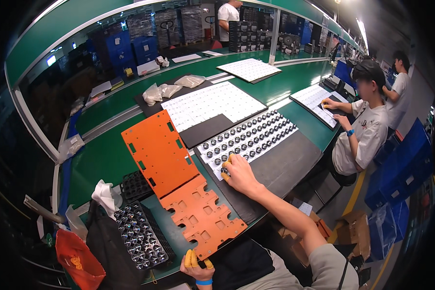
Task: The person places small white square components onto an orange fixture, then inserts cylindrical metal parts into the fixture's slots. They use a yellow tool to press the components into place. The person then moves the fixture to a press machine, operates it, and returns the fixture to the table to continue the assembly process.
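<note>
My right hand (240,176), with yellow finger covers, pinches a round black cap (224,170) at the near-left end of a white sheet (216,167). Rows of similar round black caps (244,128) stand on that sheet, which lies on a black mat (275,166). My left hand (197,268), also in yellow finger covers, is curled at the table's near edge, against the lower corner of an orange hinged fixture (198,205). Its fingers are closed; anything inside them is hidden. The fixture lies unfolded, a flat panel beyond a notched, pocketed panel.
A black tray of shiny round parts (139,237) stands left of the fixture, near an orange-red bag (79,261). Farther off lie a white sheet on a board (217,104) and clear plastic bags (171,89). A co-worker (365,121) sits at the right, hands over another board.
</note>
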`<state>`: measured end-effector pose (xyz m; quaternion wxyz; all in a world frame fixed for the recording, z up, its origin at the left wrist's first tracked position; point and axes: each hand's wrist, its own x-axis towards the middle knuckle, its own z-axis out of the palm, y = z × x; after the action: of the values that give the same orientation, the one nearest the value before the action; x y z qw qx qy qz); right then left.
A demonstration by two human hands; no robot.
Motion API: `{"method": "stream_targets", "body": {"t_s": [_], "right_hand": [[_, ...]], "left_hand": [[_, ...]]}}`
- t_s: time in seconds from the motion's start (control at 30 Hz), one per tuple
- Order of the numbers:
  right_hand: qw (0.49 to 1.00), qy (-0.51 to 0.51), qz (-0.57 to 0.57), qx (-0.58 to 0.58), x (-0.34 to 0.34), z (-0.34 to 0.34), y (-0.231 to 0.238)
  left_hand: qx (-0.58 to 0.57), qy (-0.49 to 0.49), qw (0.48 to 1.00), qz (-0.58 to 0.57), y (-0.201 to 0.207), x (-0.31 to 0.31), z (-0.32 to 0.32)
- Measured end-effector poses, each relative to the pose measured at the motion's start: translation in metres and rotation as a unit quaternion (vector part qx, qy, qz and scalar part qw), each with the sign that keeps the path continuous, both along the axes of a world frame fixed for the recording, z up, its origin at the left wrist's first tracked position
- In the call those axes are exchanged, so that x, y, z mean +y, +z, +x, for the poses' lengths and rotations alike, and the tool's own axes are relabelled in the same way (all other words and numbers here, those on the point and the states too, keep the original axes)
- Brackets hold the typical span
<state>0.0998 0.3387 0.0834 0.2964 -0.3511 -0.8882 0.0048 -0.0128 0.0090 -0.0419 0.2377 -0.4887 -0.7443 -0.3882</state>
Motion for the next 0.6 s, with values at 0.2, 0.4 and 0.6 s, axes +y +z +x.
{"method": "stream_targets", "body": {"t_s": [0.2, 0.4, 0.6], "right_hand": [[1.0, 0.017, -0.006, -0.019, 0.004, 0.001, 0.002], [0.998, 0.054, -0.005, -0.017, 0.014, 0.005, 0.006], [0.997, 0.042, -0.018, 0.056, 0.068, -0.007, 0.014]], "left_hand": [[-0.001, -0.001, 1.0, -0.004, -0.001, -0.001, 0.0], [0.001, -0.001, 1.0, -0.012, -0.001, 0.0, 0.0], [0.005, 0.005, 1.0, -0.013, 0.001, -0.002, 0.001]]}}
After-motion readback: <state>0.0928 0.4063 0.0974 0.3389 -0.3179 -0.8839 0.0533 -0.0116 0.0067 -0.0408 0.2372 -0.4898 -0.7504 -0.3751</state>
